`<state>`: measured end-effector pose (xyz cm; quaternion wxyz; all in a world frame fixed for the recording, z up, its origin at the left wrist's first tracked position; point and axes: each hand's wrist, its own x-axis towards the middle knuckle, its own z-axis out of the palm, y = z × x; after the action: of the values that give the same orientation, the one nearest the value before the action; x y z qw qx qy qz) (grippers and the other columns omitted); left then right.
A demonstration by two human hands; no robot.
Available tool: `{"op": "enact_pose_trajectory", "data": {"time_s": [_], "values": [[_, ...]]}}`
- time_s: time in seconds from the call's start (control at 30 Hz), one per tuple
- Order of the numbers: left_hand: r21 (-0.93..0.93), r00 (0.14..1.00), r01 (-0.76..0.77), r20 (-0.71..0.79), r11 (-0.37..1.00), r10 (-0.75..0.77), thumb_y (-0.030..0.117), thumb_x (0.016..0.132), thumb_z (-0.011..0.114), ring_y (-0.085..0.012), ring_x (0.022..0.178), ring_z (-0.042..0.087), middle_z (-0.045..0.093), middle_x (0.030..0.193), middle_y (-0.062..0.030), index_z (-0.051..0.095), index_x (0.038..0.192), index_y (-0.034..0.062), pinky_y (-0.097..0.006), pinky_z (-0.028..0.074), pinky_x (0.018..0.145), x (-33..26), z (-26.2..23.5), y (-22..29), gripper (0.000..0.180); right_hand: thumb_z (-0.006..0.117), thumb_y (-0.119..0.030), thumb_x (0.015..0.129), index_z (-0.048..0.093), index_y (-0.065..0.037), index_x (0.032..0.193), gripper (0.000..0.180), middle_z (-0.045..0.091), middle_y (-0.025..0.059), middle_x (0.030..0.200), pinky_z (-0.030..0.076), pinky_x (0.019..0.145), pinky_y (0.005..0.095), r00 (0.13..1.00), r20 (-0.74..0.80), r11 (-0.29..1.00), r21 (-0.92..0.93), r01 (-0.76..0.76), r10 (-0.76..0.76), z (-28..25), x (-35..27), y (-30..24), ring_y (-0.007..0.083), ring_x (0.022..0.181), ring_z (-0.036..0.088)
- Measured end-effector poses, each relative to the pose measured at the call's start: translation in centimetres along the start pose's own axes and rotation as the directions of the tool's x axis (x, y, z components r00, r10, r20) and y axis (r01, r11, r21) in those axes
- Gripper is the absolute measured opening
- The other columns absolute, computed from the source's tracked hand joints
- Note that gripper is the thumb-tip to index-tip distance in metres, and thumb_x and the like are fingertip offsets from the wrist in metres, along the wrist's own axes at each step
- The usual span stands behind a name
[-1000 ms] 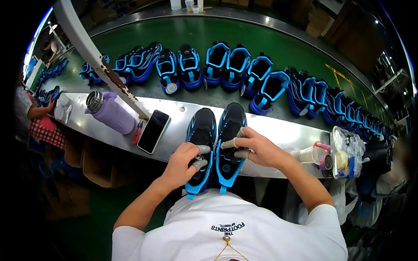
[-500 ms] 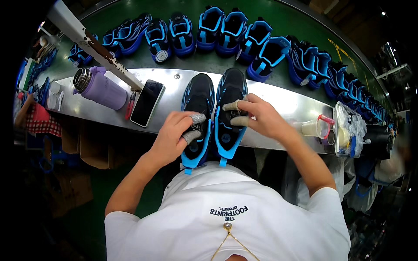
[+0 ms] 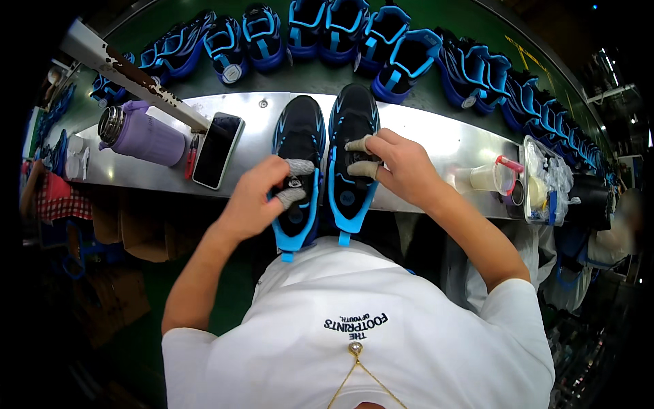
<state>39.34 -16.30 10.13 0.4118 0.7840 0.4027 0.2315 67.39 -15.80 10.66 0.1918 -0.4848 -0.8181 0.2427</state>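
Observation:
Two black sneakers with bright blue collars and heel loops lie side by side, toes pointing away from me: a left sneaker (image 3: 298,126) and a right sneaker (image 3: 355,109). Their heels overhang the near edge of the metal bench, close to my white shirt. My left hand (image 3: 257,195), grey coverings on thumb and forefinger, is closed at the tongue of the left sneaker. Beige coverings are on the thumb and forefinger of my right hand (image 3: 407,167), which grips the right sneaker around its tongue. The exact pinch points are partly hidden by the fingers.
Beyond the metal ledge (image 3: 266,104), several similar sneakers (image 3: 403,65) stand in a curved row on a green surface. Left of me are a phone (image 3: 218,150), red pen (image 3: 191,157), purple bottle (image 3: 146,133) and slanted post (image 3: 139,78). A plastic cup (image 3: 485,178) and tray (image 3: 545,180) lie right.
The whole view has shifted, so the bench and sneakers appear higher and farther left. The gap between the two sneakers looks slightly wider. Both hands stay on the same sneakers.

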Motion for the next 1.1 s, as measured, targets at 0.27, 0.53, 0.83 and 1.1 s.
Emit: {"op": "enact_pose_trajectory", "data": {"time_s": [0.27, 0.53, 0.83, 1.1], "values": [[0.083, 0.996, -0.043, -0.075, 0.996, 0.050, 0.003, 0.079, 0.071, -0.0194, 0.087, 0.054, 0.058, 0.100, -0.0077, 0.064, 0.119, 0.0023, -0.029, 0.046, 0.077, 0.5, 0.7, -0.2, 0.040, 0.068, -0.028, 0.087, 0.065, -0.025, 0.126, 0.040, 0.057, 0.0066, 0.078, 0.047, 0.061, 0.0373, 0.938, 0.130, 0.925, -0.172, 0.339, -0.320, -1.2, 2.7, 1.0, 0.0244, 0.073, 0.061], [0.271, 0.968, -0.002, -0.241, 0.963, 0.070, 0.007, 0.077, 0.076, -0.0195, 0.087, 0.055, 0.055, 0.097, -0.0084, 0.061, 0.121, 0.0015, -0.028, 0.047, 0.077, 1.4, 1.9, -0.1, 0.047, 0.069, -0.027, 0.083, 0.051, -0.031, 0.143, 0.063, 0.048, 0.0077, 0.073, 0.043, 0.063, 0.0379, 0.952, 0.022, 0.952, -0.023, 0.304, -0.304, -1.3, 3.3, 3.1, 0.0266, 0.071, 0.052], [0.097, 0.985, 0.058, -0.169, 0.994, -0.042, 0.009, 0.075, 0.077, -0.0171, 0.074, 0.046, 0.052, 0.088, -0.0060, 0.063, 0.117, 0.0011, -0.028, 0.043, 0.069, 3.4, 3.8, 0.5, 0.044, 0.066, -0.022, 0.085, 0.055, -0.031, 0.139, 0.056, 0.049, 0.0060, 0.074, 0.044, 0.059, 0.0386, 0.974, 0.078, 0.973, -0.074, 0.217, -0.212, -1.9, 2.2, 5.6, 0.0261, 0.067, 0.053], [0.035, 0.996, 0.054, -0.075, 0.998, -0.051, 0.008, 0.075, 0.078, -0.0158, 0.075, 0.046, 0.051, 0.088, -0.0046, 0.063, 0.116, 0.0012, -0.028, 0.042, 0.068, 4.4, 4.2, 0.7, 0.044, 0.071, -0.035, 0.085, 0.052, -0.029, 0.143, 0.061, 0.058, 0.0091, 0.075, 0.048, 0.062, 0.0377, 0.983, 0.104, 0.986, -0.051, 0.158, -0.152, -2.1, 1.1, 6.7, 0.0257, 0.067, 0.058]]}}
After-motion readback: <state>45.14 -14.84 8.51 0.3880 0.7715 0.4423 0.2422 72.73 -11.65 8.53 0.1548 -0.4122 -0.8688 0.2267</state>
